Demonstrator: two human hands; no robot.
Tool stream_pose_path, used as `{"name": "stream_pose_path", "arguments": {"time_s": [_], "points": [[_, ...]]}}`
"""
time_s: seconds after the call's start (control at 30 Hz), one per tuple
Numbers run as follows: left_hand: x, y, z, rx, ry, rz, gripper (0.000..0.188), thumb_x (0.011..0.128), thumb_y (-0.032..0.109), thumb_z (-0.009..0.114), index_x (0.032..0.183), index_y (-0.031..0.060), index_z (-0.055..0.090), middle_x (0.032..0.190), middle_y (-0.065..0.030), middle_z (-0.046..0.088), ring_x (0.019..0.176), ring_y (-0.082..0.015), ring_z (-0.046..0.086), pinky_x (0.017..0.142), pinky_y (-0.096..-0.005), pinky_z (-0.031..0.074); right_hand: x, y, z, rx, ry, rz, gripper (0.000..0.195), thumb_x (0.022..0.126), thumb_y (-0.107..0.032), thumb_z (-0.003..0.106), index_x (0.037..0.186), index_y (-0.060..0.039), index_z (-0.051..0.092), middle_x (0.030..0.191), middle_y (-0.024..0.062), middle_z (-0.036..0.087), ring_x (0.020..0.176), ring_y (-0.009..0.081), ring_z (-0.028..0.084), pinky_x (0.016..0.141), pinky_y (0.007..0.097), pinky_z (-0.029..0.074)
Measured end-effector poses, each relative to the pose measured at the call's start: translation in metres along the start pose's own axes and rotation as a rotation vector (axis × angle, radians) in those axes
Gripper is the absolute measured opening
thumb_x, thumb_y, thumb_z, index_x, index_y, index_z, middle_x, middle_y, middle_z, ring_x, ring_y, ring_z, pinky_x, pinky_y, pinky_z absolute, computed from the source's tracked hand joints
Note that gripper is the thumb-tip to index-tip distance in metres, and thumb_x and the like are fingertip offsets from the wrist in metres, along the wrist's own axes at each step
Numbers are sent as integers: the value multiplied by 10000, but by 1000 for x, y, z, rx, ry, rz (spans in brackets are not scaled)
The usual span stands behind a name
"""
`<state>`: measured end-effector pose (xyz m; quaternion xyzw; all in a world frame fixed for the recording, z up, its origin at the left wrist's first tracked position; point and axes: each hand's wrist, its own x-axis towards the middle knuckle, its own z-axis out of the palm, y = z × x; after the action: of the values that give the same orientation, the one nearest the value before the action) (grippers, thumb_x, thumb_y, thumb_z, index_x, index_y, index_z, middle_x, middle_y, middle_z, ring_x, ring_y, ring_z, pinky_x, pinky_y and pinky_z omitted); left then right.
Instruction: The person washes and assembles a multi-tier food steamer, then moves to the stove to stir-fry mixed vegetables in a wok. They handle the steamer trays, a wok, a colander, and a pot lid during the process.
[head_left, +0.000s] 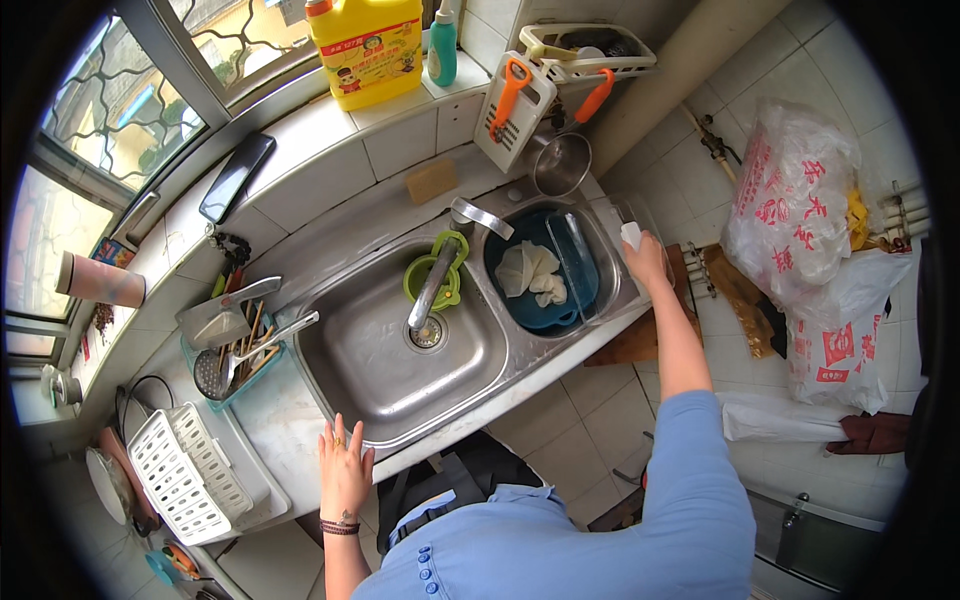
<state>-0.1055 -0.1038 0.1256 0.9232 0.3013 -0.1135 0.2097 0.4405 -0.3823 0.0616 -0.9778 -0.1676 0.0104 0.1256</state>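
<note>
A double-bowl stainless steel sink (360, 360) lies before me. My left hand (346, 457) is at the front left corner of its larger bowl, fingers spread and holding nothing. At the far right end of the sink, my right hand (646, 259) is closed on a small white block (631, 235), whose exact kind I cannot tell. Clear plastic (645, 212) shows around and behind that hand. The smaller bowl holds a blue plastic basin (517, 309) with a wet whitish cloth (551, 289) in it. Beneath the faucet (435, 289) sits a green strainer (420, 279).
A utensil holder (247, 386) with chopsticks and a skimmer (214, 373) stands left, near a white plastic basket (184, 480). Along the sill are a phone (238, 178), a pink tumbler (101, 280) and a yellow jug (371, 52). Plastic bags (795, 202) hang right.
</note>
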Motion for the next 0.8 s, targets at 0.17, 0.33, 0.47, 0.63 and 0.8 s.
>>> {"name": "stream_pose_path", "arguments": {"time_s": [0.17, 0.33, 0.47, 0.63, 0.8], "points": [[8, 7, -6, -65, 48, 63, 423, 864, 155, 565, 1257, 18, 487, 1363, -236, 393, 1254, -370, 393, 1061, -457, 292, -50, -34, -81, 174, -60, -92, 360, 787, -274, 648, 865, 74, 599, 814, 272, 624, 827, 443, 601, 737, 462, 471], [7, 15, -17, -165, 102, 179, 389, 860, 134, 570, 1220, -2, 512, 1321, -238, 440, 1196, -359, 457, 1043, -428, 339, -98, -78, -130, 647, -193, -30, 259, 863, -245, 629, 822, 10, 609, 651, -13, 571, 578, 13, 476, 471, 220, 375], [-2, 15, -27, -302, 156, 221, 388, 846, 116, 597, 1210, 4, 523, 1318, -237, 448, 1165, -358, 488, 1014, -405, 379, -139, -146, -161, 901, -287, -47, 200, 868, -213, 625, 831, -16, 617, 642, -30, 560, 539, 6, 438, 416, 185, 308], [-26, -3, -28, -123, 304, 452, 454, 750, 99, 660, 1191, 70, 557, 1427, -197, 299, 1343, -437, 194, 1082, -563, 204, -167, -184, -141, 440, -24, -215, 255, 833, -224, 649, 774, 20, 604, 647, 47, 611, 574, 95, 552, 501, 265, 414], [-85, -74, -40, -423, 298, 354, 388, 856, 205, 609, 1219, 89, 541, 1436, -204, 295, 1266, -379, 372, 1042, -460, 323, -254, -293, -132, 61, 257, -254, 308, 756, -248, 678, 754, 46, 587, 672, 191, 607, 627, 334, 587, 640, 405, 466]]}}
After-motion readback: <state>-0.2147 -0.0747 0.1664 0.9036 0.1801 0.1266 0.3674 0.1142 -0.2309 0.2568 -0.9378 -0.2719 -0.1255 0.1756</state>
